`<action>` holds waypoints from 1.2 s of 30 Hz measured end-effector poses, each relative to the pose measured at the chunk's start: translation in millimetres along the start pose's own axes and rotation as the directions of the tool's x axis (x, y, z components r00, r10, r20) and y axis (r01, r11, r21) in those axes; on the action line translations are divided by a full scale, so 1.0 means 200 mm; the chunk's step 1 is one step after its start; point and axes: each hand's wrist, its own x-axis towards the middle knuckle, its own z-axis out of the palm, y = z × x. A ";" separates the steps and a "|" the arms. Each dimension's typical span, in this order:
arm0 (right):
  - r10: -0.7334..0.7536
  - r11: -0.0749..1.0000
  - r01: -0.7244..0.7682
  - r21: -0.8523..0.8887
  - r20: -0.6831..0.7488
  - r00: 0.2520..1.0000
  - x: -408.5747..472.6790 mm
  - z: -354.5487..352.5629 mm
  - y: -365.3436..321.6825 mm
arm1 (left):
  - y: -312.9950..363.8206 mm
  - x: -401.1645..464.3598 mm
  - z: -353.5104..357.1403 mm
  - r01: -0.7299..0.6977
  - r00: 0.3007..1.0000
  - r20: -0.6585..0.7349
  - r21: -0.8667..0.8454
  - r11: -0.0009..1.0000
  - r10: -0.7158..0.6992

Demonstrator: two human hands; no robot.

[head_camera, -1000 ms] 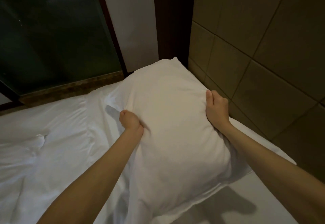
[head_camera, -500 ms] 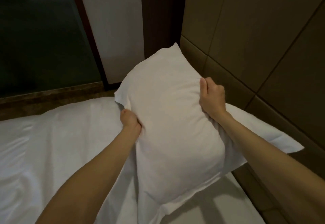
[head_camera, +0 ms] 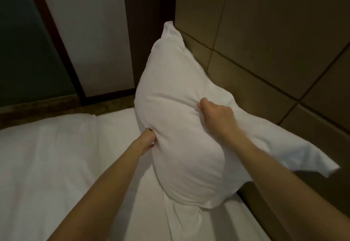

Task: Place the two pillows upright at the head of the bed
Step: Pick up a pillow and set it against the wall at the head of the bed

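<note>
standing the first pillow on end is the step in hand. left hand pinches its left edge just above the bed; right hand clenches a fold of its cover near the padded headboard. next: seat the lower edge on the mattress, back against the headboard. compared with a second ago, the pillow is lifted and tipped more upright.

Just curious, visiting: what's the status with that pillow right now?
Both hands, left hand and right hand, gripping pillow. Pillow raised, tilted against padded headboard. Nothing blocking.
</note>
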 end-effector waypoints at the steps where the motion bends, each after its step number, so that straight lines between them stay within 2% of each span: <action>1: 0.012 1.000 -0.012 0.000 0.039 0.999 -0.01 0.08 0.00 | -0.06 0.04 0.00 0.004 1.000 0.003 0.016 1.000 -0.004; 3: 0.021 0.998 -0.019 -0.052 0.039 0.999 0.01 0.17 0.02 | -0.15 0.08 -0.02 -0.009 1.000 -0.028 0.036 0.999 0.010; 7: -0.011 0.997 0.008 -0.080 -0.042 0.999 0.07 0.27 0.04 | -0.24 0.17 -0.04 0.066 0.995 -0.067 -0.017 0.998 -0.067; 9: -0.022 0.997 0.020 -0.073 -0.022 1.000 0.06 0.31 0.03 | -0.27 0.19 -0.01 0.041 0.997 -0.065 0.068 0.997 -0.036; 13: 0.034 0.997 -0.032 -0.076 0.027 0.999 0.06 0.38 0.04 | -0.33 0.20 -0.04 0.000 0.977 -0.205 0.251 0.968 0.053; 17: 0.043 0.998 -0.039 -0.056 0.069 0.997 0.03 0.40 0.00 | -0.34 0.17 -0.14 0.056 0.966 -0.245 0.512 0.857 0.083; 19: 0.050 0.996 -0.043 -0.083 0.084 0.995 0.02 0.39 -0.01 | -0.32 0.13 -0.17 0.075 0.963 -0.253 0.585 0.807 0.094; 21: 0.099 0.988 -0.072 -0.135 0.206 0.974 0.01 0.38 -0.03 | -0.29 0.08 -0.17 0.078 0.963 -0.251 0.615 0.785 0.101; 23: 0.089 0.981 -0.031 -0.194 0.298 0.950 0.02 0.34 -0.02 | -0.26 0.05 -0.16 0.072 0.963 -0.243 0.644 0.762 0.115; 25: 0.071 0.969 -0.001 -0.247 0.272 0.960 0.08 0.25 0.02 | -0.23 0.02 -0.14 0.063 0.963 -0.238 0.665 0.744 0.131; 28: 0.043 0.948 -0.017 -0.318 0.074 0.996 0.24 0.08 0.13 | -0.22 0.00 -0.11 0.048 0.949 -0.262 0.666 0.745 0.173; 30: 0.029 0.947 0.000 -0.322 0.085 0.996 0.26 0.02 0.15 | -0.23 -0.01 -0.09 0.062 0.944 -0.285 0.647 0.760 0.166; 32: 0.078 0.958 -0.052 -0.281 0.081 0.994 0.17 0.05 0.12 | -0.27 -0.02 -0.07 0.103 0.946 -0.302 0.631 0.769 0.121; 35: 0.163 0.959 -0.108 -0.261 0.196 0.967 0.03 0.14 0.06 | -0.30 -0.06 -0.07 0.184 0.946 -0.321 0.641 0.746 0.042; 36: 0.162 0.958 -0.110 -0.264 0.185 0.969 0.02 0.15 0.06 | -0.30 -0.07 -0.07 0.206 0.939 -0.343 0.638 0.742 0.035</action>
